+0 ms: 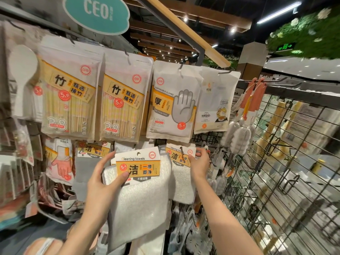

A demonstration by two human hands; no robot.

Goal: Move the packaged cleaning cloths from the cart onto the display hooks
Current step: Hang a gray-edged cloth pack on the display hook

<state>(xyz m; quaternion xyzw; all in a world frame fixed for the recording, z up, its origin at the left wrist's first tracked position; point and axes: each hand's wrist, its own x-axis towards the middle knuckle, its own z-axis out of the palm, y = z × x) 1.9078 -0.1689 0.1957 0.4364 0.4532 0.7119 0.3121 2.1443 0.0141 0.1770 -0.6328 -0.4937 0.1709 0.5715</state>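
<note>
The left hand (103,173) gripped a pack of cleaning cloths (138,184) by the left side of its card header, thumb pressed on the orange label and fingers curled behind, holding it up in front of the rack. The hanging hole at the top of that header was not yet on any hook. The right hand (199,163) pinched the right edge of a second pack (181,159), which already hung on a hook (182,152) just beside the held one. The cart was out of sight.

The main risk was a missed hook — the hole in the header was small, and a one-sided grip would let the heavy cloth swing and tilt the card off line. Pushing hard against a missed hook could tear the card. The hanging pack sat close by, so the new one might snag it and knock it loose — or crowd the glove packets (171,103) above.
</note>
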